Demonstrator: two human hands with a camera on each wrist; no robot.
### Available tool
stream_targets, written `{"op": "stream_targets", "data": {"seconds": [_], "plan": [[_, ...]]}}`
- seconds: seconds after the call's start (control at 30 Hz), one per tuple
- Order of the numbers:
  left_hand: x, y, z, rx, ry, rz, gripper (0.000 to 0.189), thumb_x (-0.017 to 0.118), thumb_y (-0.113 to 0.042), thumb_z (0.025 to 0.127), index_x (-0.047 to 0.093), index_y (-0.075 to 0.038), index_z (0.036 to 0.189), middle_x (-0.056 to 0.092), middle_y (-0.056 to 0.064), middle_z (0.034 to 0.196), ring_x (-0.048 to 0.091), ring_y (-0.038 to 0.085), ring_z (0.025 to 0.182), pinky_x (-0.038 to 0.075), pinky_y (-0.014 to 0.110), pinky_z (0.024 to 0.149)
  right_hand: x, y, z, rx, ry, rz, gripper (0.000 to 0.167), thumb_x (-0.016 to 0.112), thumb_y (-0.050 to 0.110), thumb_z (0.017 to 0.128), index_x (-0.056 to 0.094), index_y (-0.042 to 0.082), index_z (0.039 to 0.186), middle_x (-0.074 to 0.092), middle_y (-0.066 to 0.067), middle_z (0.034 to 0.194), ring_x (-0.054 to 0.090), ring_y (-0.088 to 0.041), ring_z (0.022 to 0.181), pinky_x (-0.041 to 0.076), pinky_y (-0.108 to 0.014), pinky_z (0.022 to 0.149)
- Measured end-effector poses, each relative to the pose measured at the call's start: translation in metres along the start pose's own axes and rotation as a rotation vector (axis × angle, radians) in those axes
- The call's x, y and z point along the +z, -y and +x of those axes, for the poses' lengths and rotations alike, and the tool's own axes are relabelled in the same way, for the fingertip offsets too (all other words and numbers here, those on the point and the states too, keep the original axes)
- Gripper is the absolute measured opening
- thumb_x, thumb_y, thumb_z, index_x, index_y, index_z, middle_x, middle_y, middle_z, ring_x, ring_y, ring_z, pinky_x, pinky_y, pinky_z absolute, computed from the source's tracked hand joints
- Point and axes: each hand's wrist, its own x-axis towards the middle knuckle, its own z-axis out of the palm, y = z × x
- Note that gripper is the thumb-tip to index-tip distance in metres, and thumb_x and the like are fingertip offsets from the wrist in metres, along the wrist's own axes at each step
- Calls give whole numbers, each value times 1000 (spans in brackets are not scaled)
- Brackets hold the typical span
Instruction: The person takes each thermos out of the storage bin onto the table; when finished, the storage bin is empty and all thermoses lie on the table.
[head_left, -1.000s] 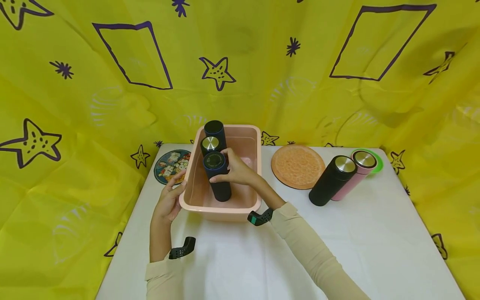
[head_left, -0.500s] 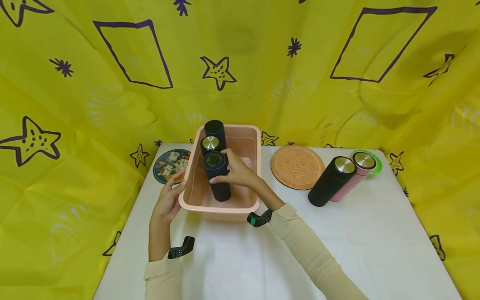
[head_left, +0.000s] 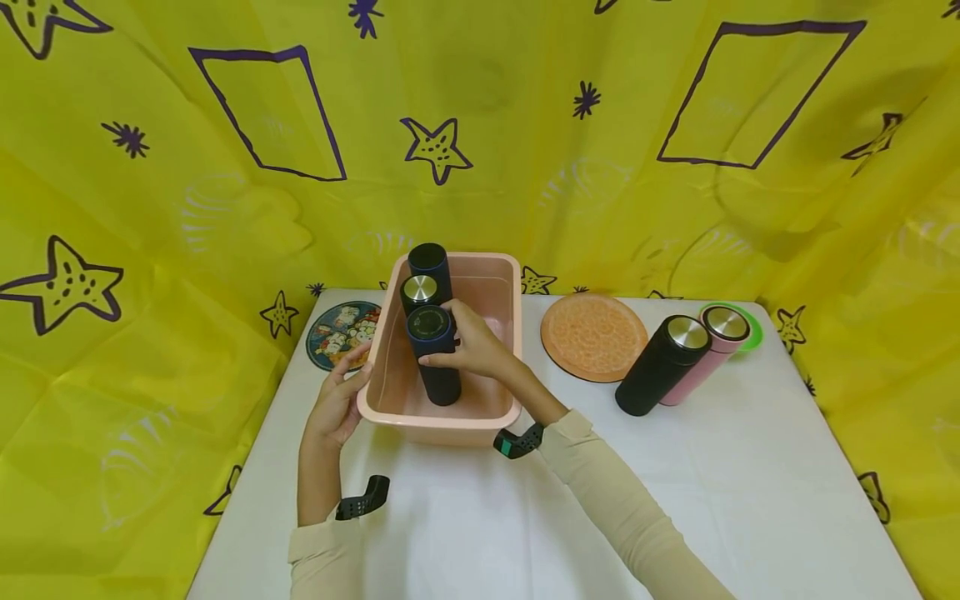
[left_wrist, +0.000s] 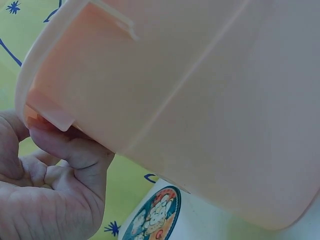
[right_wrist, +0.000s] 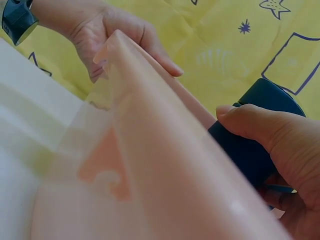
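A pink plastic tub (head_left: 442,421) stands on the table. My left hand (head_left: 337,408) grips its rim at the near left corner, and the left wrist view shows that hand (left_wrist: 60,185) close under the rim. Inside the tub, my right hand (head_left: 480,343) holds a dark blue vacuum flask (head_left: 441,387), thumb and fingers around its upper part. The right wrist view has the thumb across the flask (right_wrist: 245,150), its lower part hidden by the tub wall. Behind it in the tub are a black flask with a steel-topped lid (head_left: 420,289) and another dark flask (head_left: 429,258).
To the right stand a black flask (head_left: 652,375) and a pink flask (head_left: 699,371), both steel-topped, with a green round item (head_left: 753,332) behind. An orange round mat (head_left: 592,337) lies right of the tub, a patterned round mat (head_left: 330,342) left. Yellow curtain (head_left: 480,208) surrounds the table.
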Motion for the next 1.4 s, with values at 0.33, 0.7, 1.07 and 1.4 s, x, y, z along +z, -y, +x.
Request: {"op": "stream_targets", "data": {"seconds": [0.33, 0.7, 1.07, 1.4], "plan": [[-1, 1, -1, 19, 20, -13, 47, 48, -8, 102, 36, -14, 147, 59, -1, 120, 69, 8, 90, 59, 24, 73, 0, 0, 0, -17, -13, -30, 72, 87, 26, 71, 45, 4, 125, 55, -11, 118, 54, -22, 103, 54, -42, 89], [-1, 0, 0, -1, 6, -1, 48, 47, -8, 102, 34, -13, 148, 55, -1, 122, 68, 7, 90, 59, 24, 73, -2, 4, -2, -28, -23, -6, 72, 87, 26, 71, 45, 4, 126, 53, -12, 121, 55, -22, 109, 57, -36, 87], [0, 0, 0, 4, 10, -2, 55, 47, -8, 102, 24, -9, 153, 54, -1, 123, 68, 8, 93, 60, 24, 74, -5, 11, -5, -17, -85, 30, 69, 86, 26, 73, 45, 8, 126, 51, -9, 120, 58, -23, 107, 58, -31, 84], [0, 1, -2, 36, 32, -13, 37, 50, -8, 101, 47, -21, 136, 54, 2, 125, 69, 9, 94, 60, 25, 75, -12, 28, -9, -51, -190, 51, 73, 86, 28, 71, 46, 7, 129, 53, -8, 120, 56, -23, 106, 56, -35, 85]]}}
